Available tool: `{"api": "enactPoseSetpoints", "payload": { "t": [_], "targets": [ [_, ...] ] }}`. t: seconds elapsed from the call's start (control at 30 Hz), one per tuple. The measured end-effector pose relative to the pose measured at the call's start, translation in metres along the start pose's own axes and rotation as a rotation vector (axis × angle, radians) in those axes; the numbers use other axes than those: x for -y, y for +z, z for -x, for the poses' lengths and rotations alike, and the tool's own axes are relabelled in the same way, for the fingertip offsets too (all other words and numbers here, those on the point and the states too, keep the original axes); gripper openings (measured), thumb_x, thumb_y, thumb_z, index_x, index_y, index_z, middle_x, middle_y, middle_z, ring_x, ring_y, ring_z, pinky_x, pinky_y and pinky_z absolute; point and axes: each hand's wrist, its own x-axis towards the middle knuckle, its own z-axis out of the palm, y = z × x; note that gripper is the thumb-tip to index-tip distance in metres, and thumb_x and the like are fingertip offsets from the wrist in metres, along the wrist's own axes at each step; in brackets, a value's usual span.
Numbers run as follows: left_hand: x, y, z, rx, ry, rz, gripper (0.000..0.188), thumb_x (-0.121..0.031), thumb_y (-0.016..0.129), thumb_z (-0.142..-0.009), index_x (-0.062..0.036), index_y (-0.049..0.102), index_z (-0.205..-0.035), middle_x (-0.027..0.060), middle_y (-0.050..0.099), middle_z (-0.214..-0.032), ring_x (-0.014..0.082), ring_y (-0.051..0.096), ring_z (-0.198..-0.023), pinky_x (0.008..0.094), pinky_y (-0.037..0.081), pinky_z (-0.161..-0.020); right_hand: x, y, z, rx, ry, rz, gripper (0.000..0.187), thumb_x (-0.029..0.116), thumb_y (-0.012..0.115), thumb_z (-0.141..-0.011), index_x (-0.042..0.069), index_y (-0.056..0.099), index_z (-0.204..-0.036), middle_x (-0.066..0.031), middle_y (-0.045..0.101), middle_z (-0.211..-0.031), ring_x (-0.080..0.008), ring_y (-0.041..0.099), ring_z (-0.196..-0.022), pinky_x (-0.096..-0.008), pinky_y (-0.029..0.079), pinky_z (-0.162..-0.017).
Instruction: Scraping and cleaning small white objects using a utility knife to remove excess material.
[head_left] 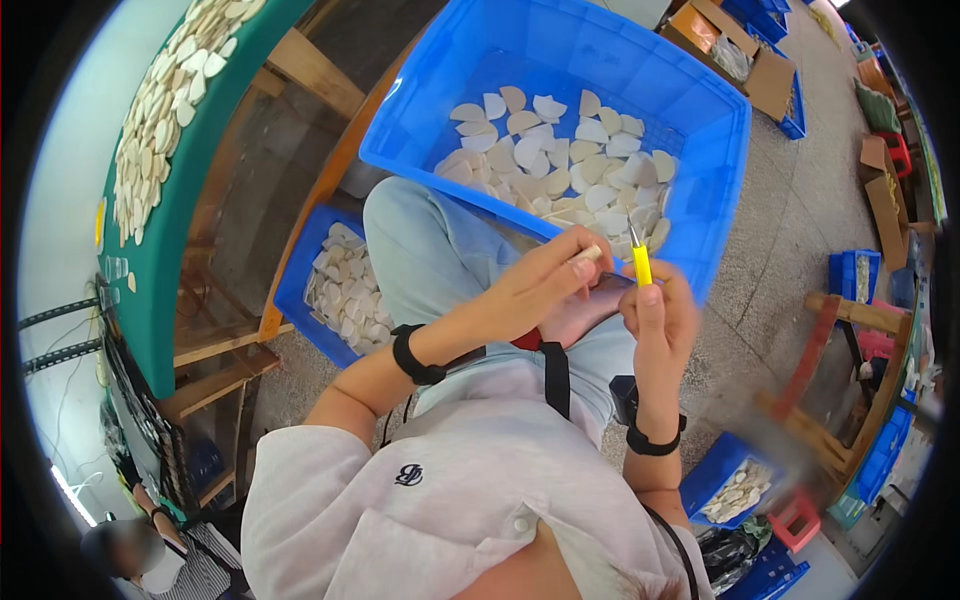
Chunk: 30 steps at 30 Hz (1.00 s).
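Observation:
My left hand (535, 285) pinches a small off-white piece (591, 254) between thumb and fingertips, above my lap. In my right hand (668, 318) is a yellow-handled craft knife (642, 264), its narrow metal tip pointing up and away from me. The two hands are close together, and the blade is apart from the piece. Just beyond them stands a large blue plastic bin (738, 150), holding many off-white half-round pieces (600, 165) in a loose heap. How the fingers wrap the knife is partly hidden.
Left of my leg, a smaller blue bin (293, 290) holds similar pieces. A green-topped table (200, 200) at the left carries another heap. At right are a blue crate (715, 470), a red stool (797, 520), a wooden frame (870, 315) and cardboard boxes (770, 85). Another person (185, 560) sits at lower left.

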Motion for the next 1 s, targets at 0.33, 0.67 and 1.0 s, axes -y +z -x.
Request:
{"api": "enactPoseSetpoints", "payload": {
  "t": [0.33,0.67,1.0],
  "targets": [
    [-0.015,-0.002,0.019,-0.139,-0.002,0.134,0.031,-0.035,0.045,-0.091,-0.0069,0.042,-0.105,-0.0001,0.037,-0.087,0.0079,0.037,-0.072,0.0245,0.034,-0.068,0.022,0.001,0.016,0.112,-0.361,0.677,0.028,0.007,0.065,-0.079,0.002,0.062,-0.106,-0.0114,0.062,-0.08,-0.0211,0.058,-0.066,-0.027,0.045,-0.059],
    [-0.02,-0.001,0.024,-0.153,-0.037,-0.011,0.023,-0.025,0.051,-0.09,-0.0062,0.042,-0.1,0.0047,0.04,-0.089,0.0109,0.037,-0.081,0.0256,0.033,-0.073,0.023,0.004,0.018,0.13,-0.428,0.717,0.032,0.009,0.068,-0.076,0.003,0.063,-0.106,-0.0086,0.056,-0.07,-0.0221,0.054,-0.056,-0.0292,0.042,-0.05],
    [-0.015,-0.002,0.022,-0.232,0.095,-0.304,0.024,-0.028,0.051,-0.09,-0.0039,0.045,-0.091,0.0087,0.042,-0.086,0.0214,0.039,-0.08,0.0306,0.032,-0.074,0.02,0.003,0.016,0.11,-0.514,0.834,0.033,0.016,0.07,-0.074,0.006,0.064,-0.105,-0.0033,0.053,-0.066,-0.0178,0.048,-0.049,-0.0282,0.037,-0.044]
  ]
}}
